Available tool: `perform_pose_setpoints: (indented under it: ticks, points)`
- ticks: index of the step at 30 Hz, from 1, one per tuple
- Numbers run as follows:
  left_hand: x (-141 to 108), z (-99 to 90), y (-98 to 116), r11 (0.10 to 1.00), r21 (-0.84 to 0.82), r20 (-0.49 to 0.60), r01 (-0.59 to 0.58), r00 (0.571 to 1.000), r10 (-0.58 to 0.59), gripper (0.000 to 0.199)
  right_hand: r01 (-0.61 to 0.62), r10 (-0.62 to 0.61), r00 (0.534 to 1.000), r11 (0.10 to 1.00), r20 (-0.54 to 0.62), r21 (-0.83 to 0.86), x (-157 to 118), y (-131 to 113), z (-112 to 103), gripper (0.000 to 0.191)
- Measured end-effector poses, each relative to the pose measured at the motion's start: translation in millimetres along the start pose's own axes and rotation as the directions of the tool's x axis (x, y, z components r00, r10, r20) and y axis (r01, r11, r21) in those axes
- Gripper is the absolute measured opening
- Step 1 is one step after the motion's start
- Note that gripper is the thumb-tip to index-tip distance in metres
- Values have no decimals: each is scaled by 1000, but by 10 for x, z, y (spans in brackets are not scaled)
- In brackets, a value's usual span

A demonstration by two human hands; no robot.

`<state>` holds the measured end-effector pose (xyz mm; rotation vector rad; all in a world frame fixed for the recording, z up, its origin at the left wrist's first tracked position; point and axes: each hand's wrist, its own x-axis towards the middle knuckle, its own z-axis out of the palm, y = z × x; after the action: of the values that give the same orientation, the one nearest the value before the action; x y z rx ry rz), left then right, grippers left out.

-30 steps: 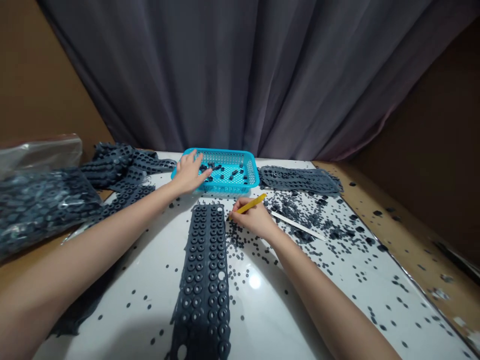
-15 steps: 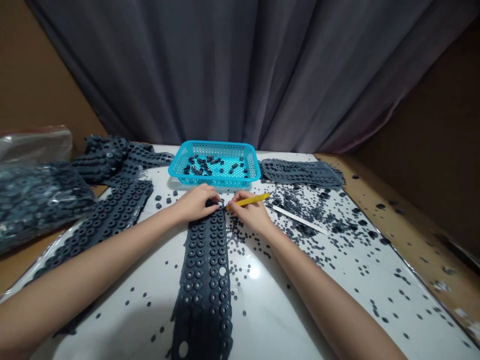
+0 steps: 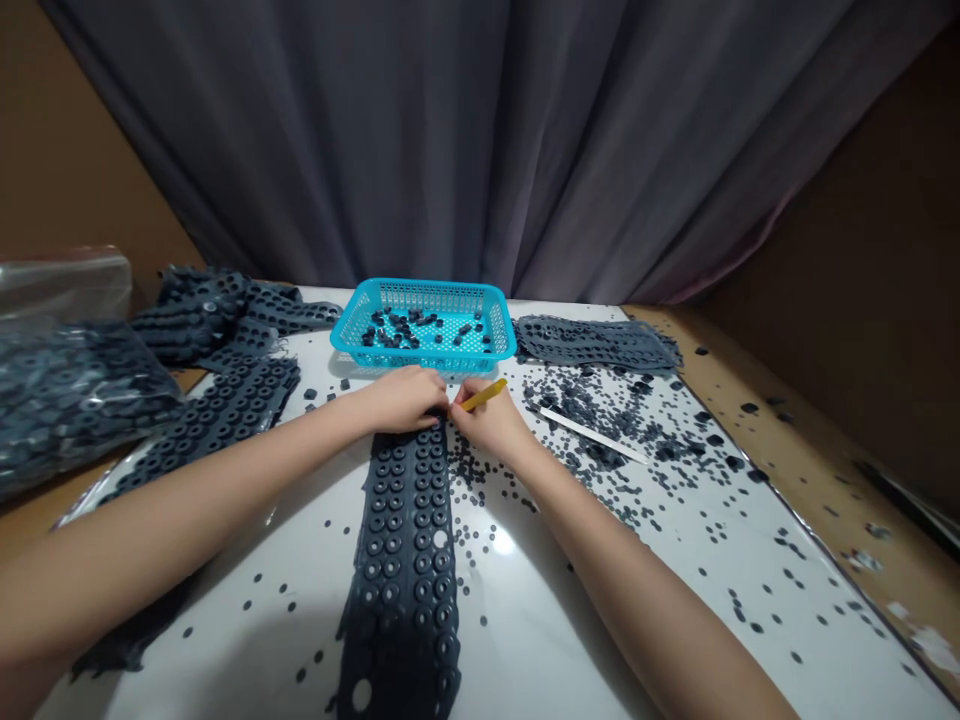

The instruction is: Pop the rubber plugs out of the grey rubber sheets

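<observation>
A long dark rubber sheet (image 3: pixel 405 530) of moulded rings lies lengthwise before me, with a few round holes showing the white table through it. My left hand (image 3: pixel 409 398) is closed over its far end, fingers bent at the edge; what they pinch is hidden. Against those fingertips, my right hand (image 3: pixel 484 415) grips a yellow pen-shaped tool (image 3: pixel 486 395), its tip hidden between the hands. Just beyond the hands stands a blue plastic basket (image 3: pixel 424 362) with small black rubber pieces in it.
Small black discs (image 3: pixel 577 400) litter the white table (image 3: pixel 540 620) on the right, around a white stick (image 3: pixel 592 435). More ringed sheets (image 3: pixel 217 400) lie at the left beside a filled clear bag (image 3: pixel 75 400). Another sheet (image 3: pixel 600 342) lies at the back right.
My right hand has turned the yellow tool and brought it against my left fingertips, which now cover the sheet's far right corner. The whole view has shifted slightly.
</observation>
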<state>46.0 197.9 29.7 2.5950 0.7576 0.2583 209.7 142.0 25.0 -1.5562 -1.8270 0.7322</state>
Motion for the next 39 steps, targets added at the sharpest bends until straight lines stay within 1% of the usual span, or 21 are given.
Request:
perform_pose_setpoints:
  ticks: [3, 6, 11, 14, 17, 21, 26, 29, 34, 39]
  points:
    - [26, 35, 22, 1000, -13, -28, -20, 999, 19, 15, -19, 19, 1000, 1000, 3, 7, -13, -6, -8, 20]
    - [-41, 97, 15, 999, -26, -72, -33, 997, 31, 19, -34, 34, 999, 999, 9, 13, -23, -3, -19, 20]
    - [-170, 205, -23, 998, -31, -135, -50, 990, 45, 19, -8, 8, 1000, 1000, -10, 8, -40, 24, -4, 18]
    - [-184, 243, -45, 998, -32, -169, -51, 985, 45, 19, 9, -9, 1000, 1000, -26, -11, -49, 35, 4, 16]
    - [-194, 249, -71, 999, -22, -196, -41, 980, 36, 19, 1, -2, 1000, 999, -21, -33, -55, 29, -3, 14]
    - [-241, 226, -99, 999, -31, -214, 6, 977, -13, 22, 0, -1, 1000, 999, -12, -32, -56, 23, -10, 13]
    - [-272, 189, -97, 980, -189, -246, 64, 963, -110, 19, -3, 2, 1000, 1000, -14, -9, -58, 16, -6, 13]
    - [-259, 174, -86, 965, -236, -257, 114, 951, -175, 17, -17, 17, 1000, 1000, -1, -1, -61, 6, -12, 14]
    - [-240, 149, -91, 955, -269, -279, 129, 938, -205, 13, -9, 9, 1000, 1000, 6, 2, -62, 3, -16, 14]
    - [-231, 124, -110, 946, -289, -269, 146, 936, -226, 11, -17, 17, 1000, 1000, 5, 9, -66, -8, -20, 12]
